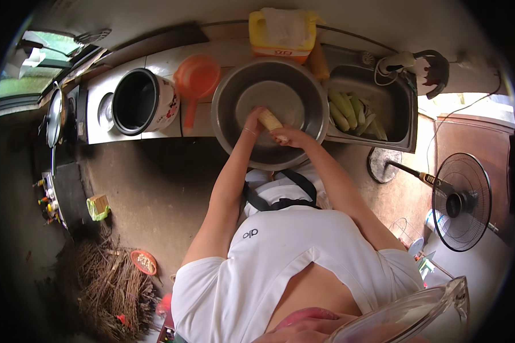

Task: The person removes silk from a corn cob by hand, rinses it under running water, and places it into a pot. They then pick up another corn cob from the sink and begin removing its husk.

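Observation:
A peeled, pale ear of corn (pixel 269 119) is held at a slant over a wide stainless steel basin (pixel 227 77). My left hand (pixel 255 120) grips its upper end. My right hand (pixel 290 136) is closed around the lower end, its fingers hiding the tip. The visible floor of the basin is bare metal. To the right, several ears of corn in green husks (pixel 351 110) lie in the sink (pixel 395 115).
Left of the basin are an orange plastic ladle (pixel 198 77) and a rice cooker pot (pixel 134 103). Behind it stands a yellow jug (pixel 259 32) under a white cloth (pixel 286 26). A standing fan (pixel 461 201) is at right; dry brushwood (pixel 111 287) lies on the floor at left.

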Available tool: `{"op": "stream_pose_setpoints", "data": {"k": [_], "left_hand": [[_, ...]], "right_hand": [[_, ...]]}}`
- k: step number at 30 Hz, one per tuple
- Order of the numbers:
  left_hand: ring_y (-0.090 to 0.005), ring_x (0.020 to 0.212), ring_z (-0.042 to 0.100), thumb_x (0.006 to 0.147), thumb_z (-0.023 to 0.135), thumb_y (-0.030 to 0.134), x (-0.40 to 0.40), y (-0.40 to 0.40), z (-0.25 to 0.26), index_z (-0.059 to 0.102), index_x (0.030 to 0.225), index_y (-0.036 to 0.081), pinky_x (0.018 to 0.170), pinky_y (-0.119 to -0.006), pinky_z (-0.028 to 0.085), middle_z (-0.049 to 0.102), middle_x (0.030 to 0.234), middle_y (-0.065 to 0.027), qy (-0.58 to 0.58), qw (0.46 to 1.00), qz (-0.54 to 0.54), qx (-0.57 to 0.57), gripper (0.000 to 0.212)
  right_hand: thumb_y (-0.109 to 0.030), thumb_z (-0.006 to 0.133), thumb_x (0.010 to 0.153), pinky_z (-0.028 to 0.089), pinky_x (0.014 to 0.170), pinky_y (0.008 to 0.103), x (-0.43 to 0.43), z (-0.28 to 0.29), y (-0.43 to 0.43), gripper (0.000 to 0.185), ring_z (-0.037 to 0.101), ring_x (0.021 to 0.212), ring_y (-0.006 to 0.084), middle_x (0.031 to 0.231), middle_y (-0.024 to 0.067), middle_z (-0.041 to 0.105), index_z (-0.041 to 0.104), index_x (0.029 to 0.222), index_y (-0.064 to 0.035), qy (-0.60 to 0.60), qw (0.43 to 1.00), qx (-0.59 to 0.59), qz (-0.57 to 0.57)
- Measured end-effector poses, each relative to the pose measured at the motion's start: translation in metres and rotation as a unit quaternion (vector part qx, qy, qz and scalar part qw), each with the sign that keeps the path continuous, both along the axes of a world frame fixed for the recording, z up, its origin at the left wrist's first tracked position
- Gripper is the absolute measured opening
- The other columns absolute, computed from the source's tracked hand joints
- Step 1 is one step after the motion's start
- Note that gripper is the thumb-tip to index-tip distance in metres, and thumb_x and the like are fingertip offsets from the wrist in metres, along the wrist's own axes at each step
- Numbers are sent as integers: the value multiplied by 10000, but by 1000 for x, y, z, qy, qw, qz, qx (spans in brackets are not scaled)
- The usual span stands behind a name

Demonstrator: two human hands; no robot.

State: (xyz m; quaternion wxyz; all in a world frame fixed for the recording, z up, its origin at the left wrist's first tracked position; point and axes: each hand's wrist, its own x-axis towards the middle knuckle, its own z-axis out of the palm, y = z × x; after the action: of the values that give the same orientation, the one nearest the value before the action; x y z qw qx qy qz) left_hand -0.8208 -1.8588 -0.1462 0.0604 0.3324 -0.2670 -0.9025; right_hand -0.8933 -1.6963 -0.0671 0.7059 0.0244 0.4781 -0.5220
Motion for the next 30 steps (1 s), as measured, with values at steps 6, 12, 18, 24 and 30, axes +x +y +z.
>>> {"op": "stream_pose_setpoints", "data": {"k": [6, 12, 18, 24, 30], "left_hand": [[-264, 913, 622, 930, 545, 305, 2, -14, 4, 610, 998, 67, 825, -418, 505, 636, 917, -105, 6, 997, -36, 68, 256], [-251, 903, 631, 915, 569, 403, 2, -31, 14, 607, 971, 56, 830, -388, 503, 650, 948, -101, -85, 982, -166, -35, 354], [-308, 950, 628, 791, 691, 431, -5, -24, 75, 505, 1221, 129, 865, -399, 491, 628, 1061, -140, -114, 658, -396, -630, 557], [-369, 991, 619, 728, 728, 415, -19, 6, 66, 321, 1429, 145, 887, -452, 482, 611, 1148, -187, -95, 403, -269, -869, 855], [-364, 965, 633, 753, 710, 414, -37, 3, 63, 352, 1396, 108, 847, -475, 508, 628, 1119, -194, -257, 651, -419, -578, 798]], "right_hand": [[-356, 601, 919, 270, 311, 131, -11, -3, 9, 346, 422, 444, 36, 772, 45, 550, 518, 1105, -76, -140, 990, 22, 21], [-424, 695, 821, 457, 509, 267, -52, 3, 0, 474, 587, 628, 173, 856, 116, 610, 548, 1129, -95, 309, 917, -19, 252], [-223, 700, 759, 402, 956, 485, -76, 10, -17, 520, 493, 1183, 357, 1217, 165, 531, 531, 1242, -128, 691, 683, -15, 239], [-122, 620, 778, 329, 1064, 489, -45, -33, -21, 513, 359, 1331, 342, 1401, 181, 411, 520, 1280, -79, 845, 508, 81, 143], [-73, 570, 816, 368, 1059, 386, -42, 92, 51, 551, 362, 1327, 342, 1457, 166, 332, 444, 1351, -36, 702, 711, -31, -27]]}}
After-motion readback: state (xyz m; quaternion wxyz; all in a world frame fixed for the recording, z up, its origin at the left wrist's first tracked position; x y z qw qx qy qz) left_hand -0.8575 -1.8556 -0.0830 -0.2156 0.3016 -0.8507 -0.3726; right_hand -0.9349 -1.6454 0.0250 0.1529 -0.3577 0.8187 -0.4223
